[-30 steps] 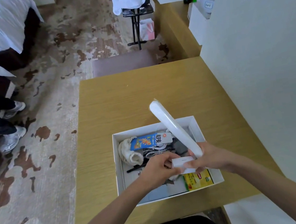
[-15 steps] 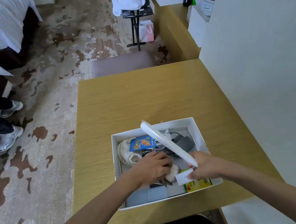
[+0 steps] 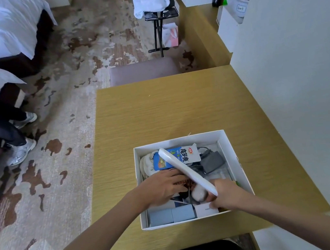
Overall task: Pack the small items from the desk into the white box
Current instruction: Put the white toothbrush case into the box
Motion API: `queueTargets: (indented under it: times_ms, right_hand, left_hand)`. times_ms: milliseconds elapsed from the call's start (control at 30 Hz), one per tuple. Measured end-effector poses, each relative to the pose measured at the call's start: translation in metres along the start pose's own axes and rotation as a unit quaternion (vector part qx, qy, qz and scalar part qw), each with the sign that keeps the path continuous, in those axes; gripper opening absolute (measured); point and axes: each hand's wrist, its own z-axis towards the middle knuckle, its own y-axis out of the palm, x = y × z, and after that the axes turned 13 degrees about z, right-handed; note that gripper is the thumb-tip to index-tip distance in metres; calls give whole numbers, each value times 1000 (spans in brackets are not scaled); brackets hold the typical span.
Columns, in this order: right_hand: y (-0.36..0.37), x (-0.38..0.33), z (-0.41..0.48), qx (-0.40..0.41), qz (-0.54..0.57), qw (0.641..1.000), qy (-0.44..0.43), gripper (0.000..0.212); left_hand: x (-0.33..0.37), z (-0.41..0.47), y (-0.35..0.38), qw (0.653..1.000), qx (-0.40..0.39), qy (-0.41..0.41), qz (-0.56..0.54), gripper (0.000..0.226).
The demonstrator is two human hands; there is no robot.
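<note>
- Two hands work inside one white box [image 3: 232, 157], which sits on the near part of the wooden desk [image 3: 158, 115], towards its right edge.
- Our left hand [image 3: 162, 186] lies flat on the contents at the box's left side, fingers stretched out and holding nothing.
- Our right hand [image 3: 225, 194] has its fingers curled about the near end of one long white bar [image 3: 178, 165]. The grasp is partly hidden, so we judge it a pinch rather than a full fist.
- That bar slants across the box, its far end over one blue snack packet [image 3: 185, 154].
- One dark adapter [image 3: 211, 161] lies right of the bar.
- Two blue-grey blocks [image 3: 163, 217] sit side by side against the near wall, with one small white carton [image 3: 205, 208] just beside them.
</note>
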Motion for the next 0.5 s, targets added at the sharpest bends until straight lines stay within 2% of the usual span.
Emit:
queueTargets:
  times_ms: [67,133,167,267,367,500]
  right_hand:
    - [4,2,1,6,-10,1000,-12,36]
    - [4,2,1,5,-24,999,-38,35]
    - [3,2,1,7,-26,998,-59,31]
    - [-5,3,0,15,-58,990,-125,28]
    - [-14,6,-1,-3,-142,975,-171,39]
    - [-26,17,-6,10,-165,966,-198,43]
  left_hand:
    - [2,-4,-4,999,-17,-26,-33,30]
    - [3,-11,-8,992,-60,-81,-74,34]
    - [3,-15,-11,988,-58,-107,-95,33]
    - [-1,-33,-26,975,17,-181,-124,21]
    - [-1,-55,-32,955,101,-246,-129,27]
    - [1,-71,-29,940,147,-287,-114,34]
